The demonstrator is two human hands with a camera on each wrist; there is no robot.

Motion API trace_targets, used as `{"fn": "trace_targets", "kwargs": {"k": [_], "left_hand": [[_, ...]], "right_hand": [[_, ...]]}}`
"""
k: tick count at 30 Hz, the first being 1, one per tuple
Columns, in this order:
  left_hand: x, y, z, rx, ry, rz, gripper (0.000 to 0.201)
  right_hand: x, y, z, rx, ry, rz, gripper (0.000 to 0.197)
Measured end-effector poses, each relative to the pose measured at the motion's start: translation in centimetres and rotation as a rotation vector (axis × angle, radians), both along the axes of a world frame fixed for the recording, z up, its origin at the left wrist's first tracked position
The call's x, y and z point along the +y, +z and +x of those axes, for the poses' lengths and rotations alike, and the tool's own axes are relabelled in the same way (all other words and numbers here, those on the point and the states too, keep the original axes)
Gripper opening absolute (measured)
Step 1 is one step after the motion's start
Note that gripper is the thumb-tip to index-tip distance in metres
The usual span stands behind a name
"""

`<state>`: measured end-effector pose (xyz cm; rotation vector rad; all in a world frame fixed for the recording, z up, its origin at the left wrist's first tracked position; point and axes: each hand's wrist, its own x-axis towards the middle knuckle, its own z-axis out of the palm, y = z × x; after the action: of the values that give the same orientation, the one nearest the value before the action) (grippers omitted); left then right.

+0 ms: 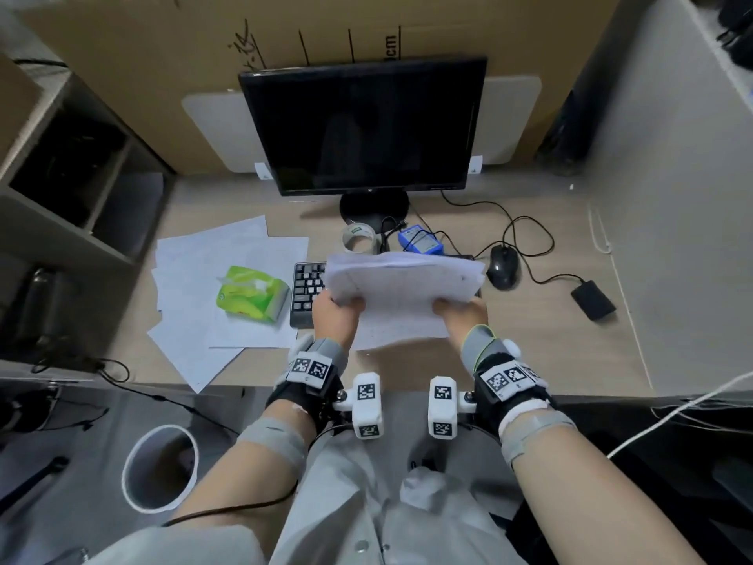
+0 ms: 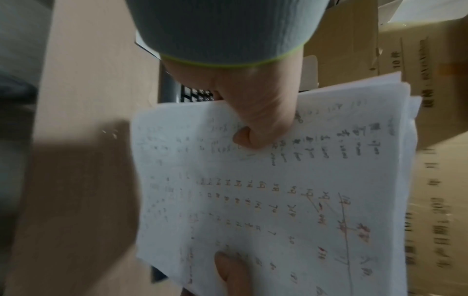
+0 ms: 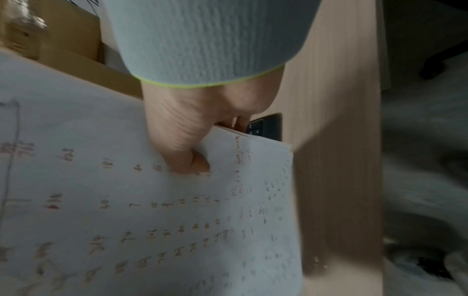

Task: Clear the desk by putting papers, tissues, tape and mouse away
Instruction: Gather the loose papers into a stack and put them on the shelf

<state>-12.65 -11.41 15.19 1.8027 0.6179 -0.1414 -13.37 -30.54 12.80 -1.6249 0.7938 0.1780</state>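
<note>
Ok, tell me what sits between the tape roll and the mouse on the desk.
In the head view, a small blue box with cables lies on the desk between the tape roll and the mouse. The far edge of the held papers also cuts across that stretch.

Bare desk (image 1: pixel 542 352) right of keyboard (image 1: pixel 306 293); mouse (image 1: pixel 503 266), cable, black box (image 1: pixel 593 299) crowd far right.

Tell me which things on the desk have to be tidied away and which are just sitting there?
For the job:
held papers, gripped by left hand and right hand
loose papers
tissues
tape
mouse

Just lying about:
monitor
keyboard
blue box
black drive
bin on the floor
</note>
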Motion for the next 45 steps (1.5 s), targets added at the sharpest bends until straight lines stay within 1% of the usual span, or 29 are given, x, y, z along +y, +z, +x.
{"fn": "trace_targets", "kwargs": {"k": [1, 3, 5, 8, 9, 11, 13, 15, 17, 19, 20, 21, 23, 24, 25, 26, 27, 28, 29, 30, 32, 33, 35, 37, 38, 41, 43, 45], "left_hand": [[0.2, -0.3, -0.5, 0.030, -0.030, 0.036, 0.016], [0.6, -1.2, -1.3, 0.142, -0.054, 0.109, 0.027], [0.9, -2.0, -1.5, 0.189, -0.078, 0.147, 0.030], [1.3, -2.0, -1.7, 0.141, -0.080, 0.116, 0.026], [1.5, -2.0, -1.7, 0.114, -0.058, 0.080, 0.026], [2.2, -1.8, -1.8, 0.060, 0.010, 0.016, 0.029], [3.8, -1.1, -2.0, -0.004, 0.096, -0.001, 0.027], [5.7, -0.4, -1.7, -0.062, 0.161, -0.049, 0.027], [8.9, -0.1, -1.7, -0.067, 0.201, -0.134, 0.035], [10.7, -0.7, -1.6, 0.007, 0.156, -0.217, 0.044], [11.6, -1.0, -1.8, 0.046, 0.134, -0.249, 0.043], [12.8, -1.4, -1.7, 0.070, 0.137, -0.266, 0.037], [15.6, -1.7, -1.4, 0.088, 0.174, -0.226, 0.023], [17.2, -1.9, -1.2, 0.078, 0.202, -0.188, 0.022], [18.9, -2.2, -0.9, 0.065, 0.238, -0.160, 0.026], [21.1, -2.5, -0.5, 0.061, 0.288, -0.135, 0.032], [22.4, -2.3, -0.2, 0.064, 0.343, -0.109, 0.038], [24.6, -2.4, 0.3, 0.080, 0.409, -0.093, 0.042], [27.0, -2.6, 0.8, 0.096, 0.468, -0.088, 0.045], [28.3, -2.6, 1.2, 0.097, 0.506, -0.079, 0.045], [33.0, -3.5, 2.8, 0.125, 0.546, -0.057, 0.043], [35.0, -4.1, 3.7, 0.146, 0.560, -0.063, 0.043], [37.3, -5.0, 4.7, 0.182, 0.565, -0.083, 0.046], [38.7, -5.6, 5.6, 0.203, 0.550, -0.112, 0.045], [39.6, -6.2, 6.1, 0.219, 0.541, -0.124, 0.044], [41.2, -7.2, 6.8, 0.275, 0.512, -0.132, 0.042], [41.4, -7.4, 7.3, 0.302, 0.487, -0.117, 0.035], [41.2, -7.4, 7.4, 0.305, 0.472, -0.115, 0.035]], "right_hand": [[0.2, -0.4, -0.5, 0.033, 0.024, -0.007, 0.006], [0.6, -1.6, -1.1, 0.129, 0.079, -0.035, 0.017], [0.7, -2.5, -1.2, 0.204, 0.120, -0.054, 0.021], [1.0, -2.9, -1.0, 0.230, 0.121, -0.042, 0.016], [1.2, -2.8, -1.0, 0.216, 0.100, -0.029, 0.013], [2.2, -2.0, -0.8, 0.145, 0.071, 0.018, 0.013], [4.3, -1.2, -0.2, 0.088, 0.136, 0.022, 0.021], [6.2, -0.3, 0.7, 0.043, 0.203, 0.032, 0.024], [8.9, 0.9, 1.7, -0.009, 0.260, 0.054, 0.025], [10.1, 1.4, 2.6, -0.047, 0.279, 0.050, 0.027], [10.8, 1.4, 3.1, -0.054, 0.295, 0.049, 0.028], [11.9, 1.5, 3.7, -0.054, 0.320, 0.052, 0.030], [15.2, 1.9, 4.8, -0.055, 0.373, 0.063, 0.032], [17.0, 2.0, 5.4, -0.056, 0.386, 0.080, 0.033], [19.0, 2.1, 5.9, -0.056, 0.391, 0.097, 0.035], [21.4, 1.8, 6.9, -0.038, 0.384, 0.107, 0.040], [22.9, 1.8, 7.5, 0.018, 0.339, 0.159, 0.047], [25.1, 1.0, 8.5, 0.091, 0.286, 0.233, 0.053], [27.2, -0.1, 9.5, 0.178, 0.254, 0.263, 0.055], [28.0, -1.1, 10.0, 0.241, 0.242, 0.249, 0.053], [31.7, -3.3, 11.0, 0.369, 0.293, 0.103, 0.047], [33.2, -4.2, 11.3, 0.419, 0.318, 0.024, 0.046], [34.8, -5.9, 11.4, 0.482, 0.336, -0.037, 0.047], [35.4, -7.3, 11.7, 0.524, 0.350, -0.046, 0.047], [35.8, -8.4, 12.0, 0.524, 0.359, -0.034, 0.043], [35.9, -9.9, 12.4, 0.537, 0.390, 0.042, 0.017], [35.6, -10.3, 12.6, 0.533, 0.394, 0.025, 0.004], [35.5, -9.9, 12.9, 0.514, 0.458, -0.030, 0.005]]}}
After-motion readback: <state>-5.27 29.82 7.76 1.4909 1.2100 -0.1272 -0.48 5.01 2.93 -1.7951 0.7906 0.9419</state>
